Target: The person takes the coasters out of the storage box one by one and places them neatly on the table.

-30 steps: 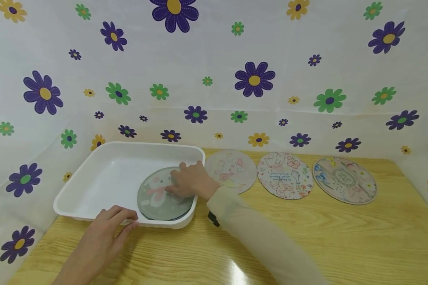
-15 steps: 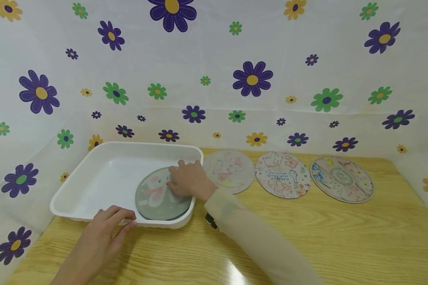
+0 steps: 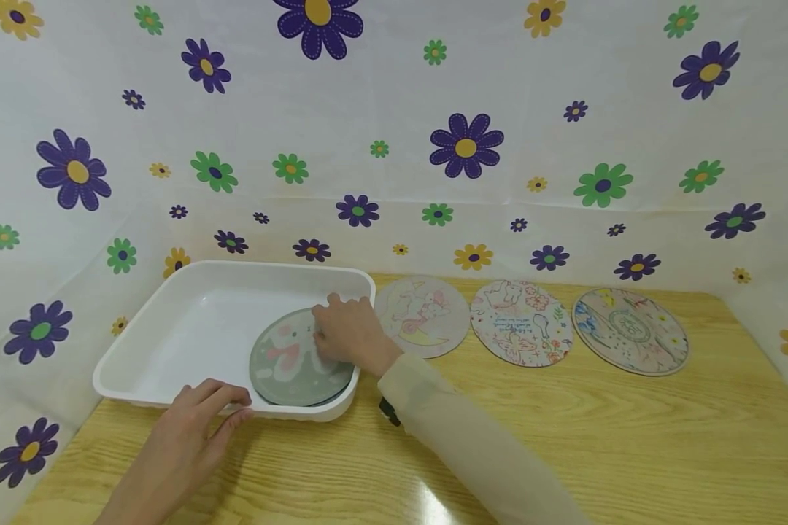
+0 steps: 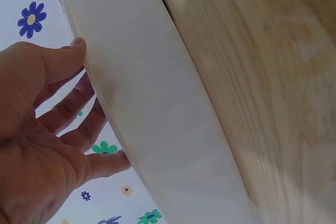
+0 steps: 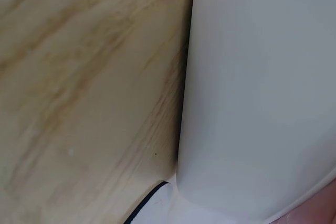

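The left hand [image 3: 200, 419] clamps the near rim of the white tray [image 3: 200, 332] between thumb and fingers, while the right hand [image 3: 351, 332], its grip indeterminable, contacts the gray rabbit-print round mat [image 3: 289, 373] inside the tray's right end.

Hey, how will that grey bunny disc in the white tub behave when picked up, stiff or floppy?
The grey bunny disc probably stays fairly stiff, since its visible surface shows no creases. It looks thin, so it's likely light. With its broad side down, it seems unlikely to roll.
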`<state>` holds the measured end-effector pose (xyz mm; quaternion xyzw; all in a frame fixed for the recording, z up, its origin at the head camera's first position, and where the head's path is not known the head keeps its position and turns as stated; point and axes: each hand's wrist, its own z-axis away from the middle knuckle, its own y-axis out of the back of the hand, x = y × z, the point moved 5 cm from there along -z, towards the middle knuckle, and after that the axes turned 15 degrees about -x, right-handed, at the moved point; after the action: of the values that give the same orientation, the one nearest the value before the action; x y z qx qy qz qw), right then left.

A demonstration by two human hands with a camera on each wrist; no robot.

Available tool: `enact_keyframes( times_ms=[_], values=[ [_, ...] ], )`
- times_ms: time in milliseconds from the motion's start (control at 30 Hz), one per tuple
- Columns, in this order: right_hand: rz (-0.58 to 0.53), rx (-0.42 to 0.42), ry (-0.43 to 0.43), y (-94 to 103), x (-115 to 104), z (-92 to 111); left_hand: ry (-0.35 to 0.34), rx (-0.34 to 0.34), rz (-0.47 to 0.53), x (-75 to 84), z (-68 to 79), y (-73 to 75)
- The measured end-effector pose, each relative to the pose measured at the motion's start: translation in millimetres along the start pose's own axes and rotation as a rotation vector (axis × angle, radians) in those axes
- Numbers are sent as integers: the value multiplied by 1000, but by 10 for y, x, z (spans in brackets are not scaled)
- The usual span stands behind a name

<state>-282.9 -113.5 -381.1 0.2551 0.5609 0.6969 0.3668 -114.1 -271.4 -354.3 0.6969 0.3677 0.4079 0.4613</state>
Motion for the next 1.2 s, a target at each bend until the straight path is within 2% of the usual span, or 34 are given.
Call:
enact_keyframes(
  times_ms=[167,333,433,567,733,900,1067,1200],
  values=[
    [-45,60,9,25,16,19,31,-29,51,-5,-18,-3],
    [-162,130,9,47,45,23,47,-29,42,-2,-22,-3],
    [-227,146,5,47,62,15,37,-13,11,7,-17,-2],
    [-253,146,0,39,83,6,20,5,-28,18,-17,0],
    [-268,175,19,46,104,19,25,-5,-24,20,-25,-6],
    [-342,215,64,68,109,41,28,-2,-6,18,-26,-11],
    [-458,205,133,131,58,111,25,6,-20,15,-24,-8],
    [-508,146,199,228,-24,200,6,17,-30,22,-26,6]
  ],
)
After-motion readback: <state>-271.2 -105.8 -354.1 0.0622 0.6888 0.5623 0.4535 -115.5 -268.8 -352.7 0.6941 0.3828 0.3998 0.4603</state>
